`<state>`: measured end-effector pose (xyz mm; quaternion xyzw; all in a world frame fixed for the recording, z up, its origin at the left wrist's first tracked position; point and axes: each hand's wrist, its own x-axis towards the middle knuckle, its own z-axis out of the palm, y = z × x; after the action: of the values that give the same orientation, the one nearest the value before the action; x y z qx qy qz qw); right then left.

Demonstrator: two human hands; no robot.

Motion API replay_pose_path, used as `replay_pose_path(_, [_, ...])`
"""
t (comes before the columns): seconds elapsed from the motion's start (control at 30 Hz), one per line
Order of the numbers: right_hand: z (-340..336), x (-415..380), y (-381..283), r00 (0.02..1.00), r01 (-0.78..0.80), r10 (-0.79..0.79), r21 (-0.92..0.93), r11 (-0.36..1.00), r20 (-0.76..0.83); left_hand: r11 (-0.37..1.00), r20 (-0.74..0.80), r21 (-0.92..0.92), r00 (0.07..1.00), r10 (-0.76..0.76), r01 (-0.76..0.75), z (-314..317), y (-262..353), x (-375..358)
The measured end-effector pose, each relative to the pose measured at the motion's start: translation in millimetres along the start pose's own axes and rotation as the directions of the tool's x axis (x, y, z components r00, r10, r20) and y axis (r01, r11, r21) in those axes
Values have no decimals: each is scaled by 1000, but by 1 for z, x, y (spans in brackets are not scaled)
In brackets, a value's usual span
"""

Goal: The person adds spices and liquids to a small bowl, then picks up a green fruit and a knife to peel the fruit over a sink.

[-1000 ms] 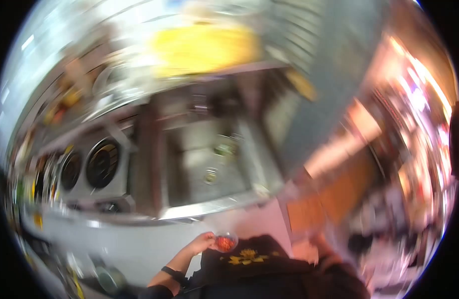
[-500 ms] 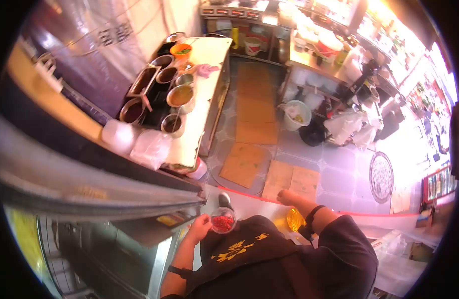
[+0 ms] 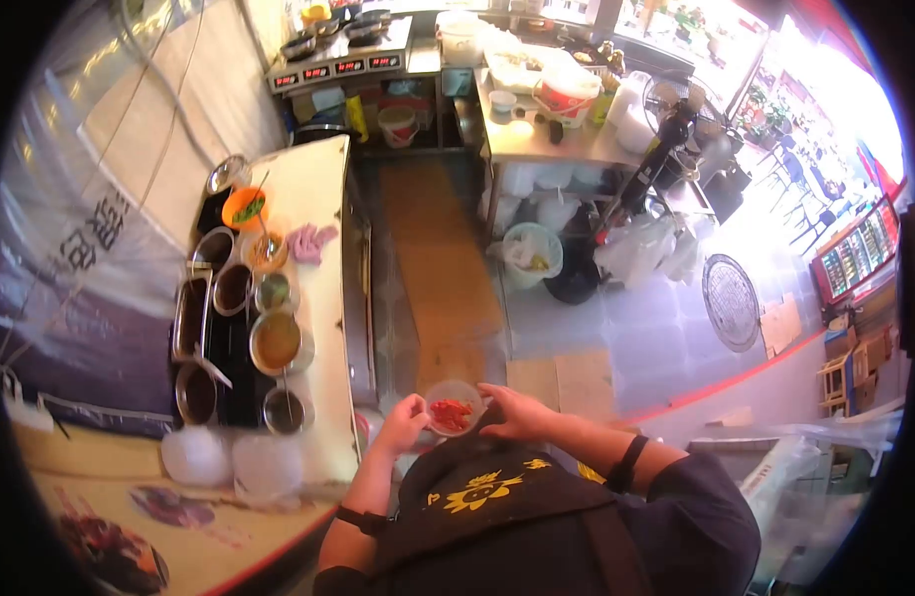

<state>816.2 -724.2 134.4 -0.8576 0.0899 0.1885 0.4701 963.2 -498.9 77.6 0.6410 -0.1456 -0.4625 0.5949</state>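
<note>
At ten o'clock, a table (image 3: 328,323) bears pots (image 3: 277,341), an orange bowl (image 3: 244,209) and a pink cloth (image 3: 310,245). At one, a bench (image 3: 522,142) carries a bucket (image 3: 569,96). On the floor (image 3: 656,333), cardboard (image 3: 443,268) lies at twelve.

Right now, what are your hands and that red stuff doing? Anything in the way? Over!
Left hand grips clear bowl of red pieces. Right hand open at bowl's other side, contact unclear. Cardboard lies on floor ahead.

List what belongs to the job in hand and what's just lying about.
In the job:
Left hand, holding clear bowl
Red pieces inside
Right hand beside it

Apparently just lying about:
Pink cloth
Cardboard on the floor
</note>
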Motion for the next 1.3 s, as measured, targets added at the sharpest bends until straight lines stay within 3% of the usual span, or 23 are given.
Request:
replay_pose_path(0.07, [-31,35,-4,978,133,-133,-9,991,-162,999,32,32,999,-22,21,0,30,50])
replay_pose_path(0.17, [-75,99,31,942,245,-233,19,969,-240,997,69,73,997,-45,40,-5,49,139])
replay_pose_path(0.27, [-131,158,62,888,374,-372,-45,926,-270,998,126,45,991,-42,36,-22,61,222])
replay_pose_path(0.37, [-194,220,71,859,456,-444,-12,890,-257,994,63,105,997,-41,34,-39,100,291])
replay_pose_path(0.47, [-235,265,65,867,462,-452,-3,887,-212,984,8,173,999,-42,40,-50,132,331])
replay_pose_path(0.67, [-312,388,79,856,457,-470,-110,883,-215,986,132,159,988,-78,56,-105,190,474])
replay_pose_path(0.73, [-337,431,85,851,430,-444,-114,896,-281,980,189,185,976,-112,77,-127,204,539])
replay_pose_path(0.83, [-385,479,87,818,323,-347,-134,937,-459,952,368,294,929,-33,-83,-147,245,632])
replay_pose_path(0.87, [-401,491,88,789,302,-326,-133,944,-520,939,420,321,907,-26,-121,-148,267,660])
replay_pose_path(0.93, [-429,506,99,711,224,-274,-160,961,-648,956,489,294,861,-139,-13,-140,321,703])
replay_pose_path(1.0, [-456,515,109,604,131,-140,-75,989,-785,931,529,365,830,-177,-33,-136,363,751])
replay_pose_path(1.03, [-467,523,121,495,80,-129,-103,992,-859,924,551,376,818,-162,-71,-135,382,779])
replay_pose_path(1.07, [-477,529,133,439,38,12,32,999,-898,916,574,385,806,-146,-109,-134,400,808])
replay_pose_path(1.13, [-500,543,156,271,-103,84,58,993,-959,909,610,377,786,-99,-179,-126,442,863])
replay_pose_path(1.17, [-509,551,172,253,-110,116,90,990,-961,889,610,403,788,-83,-218,-118,466,889])
replay_pose_path(1.23, [-520,570,210,73,-255,168,144,956,-983,856,623,415,782,-20,-309,-106,506,941])
replay_pose_path(1.3, [-524,589,239,12,-284,238,225,932,-971,836,619,424,785,14,-349,-99,542,991])
